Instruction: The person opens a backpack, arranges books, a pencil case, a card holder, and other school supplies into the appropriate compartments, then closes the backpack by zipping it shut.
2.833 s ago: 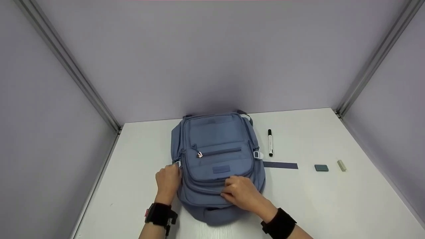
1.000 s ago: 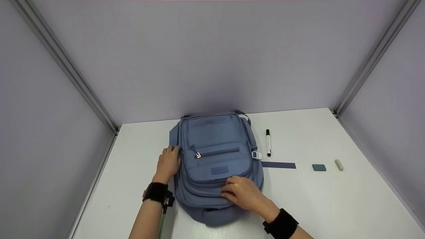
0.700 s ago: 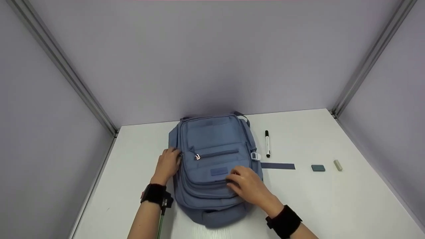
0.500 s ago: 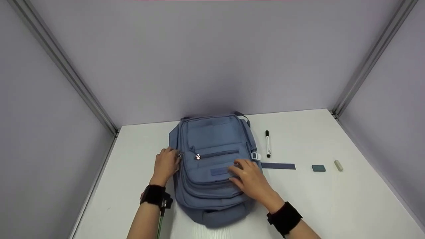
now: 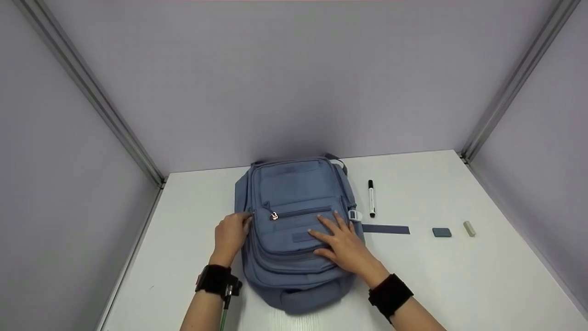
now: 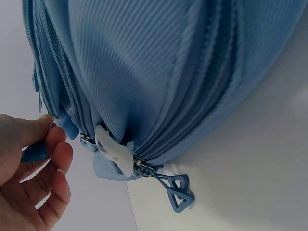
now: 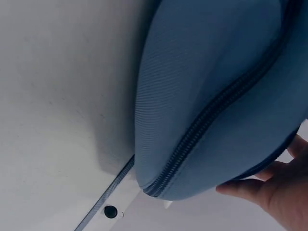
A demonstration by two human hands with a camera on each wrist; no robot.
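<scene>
Uncurling right fingers (image 5: 329,224) flat onto the backpack (image 5: 297,185), likely steadying it, while pinching a zip pull (image 6: 34,152) with left fingers (image 6: 61,155).

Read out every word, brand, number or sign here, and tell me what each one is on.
No text is readable.
White marker with black ends: dark print on its barrel, too small to read.
Blue fabric backpack: no lettering visible on its rectangular front patch, partly covered by the right hand.
Black left wristband: red tag, any lettering too small to read.
</scene>
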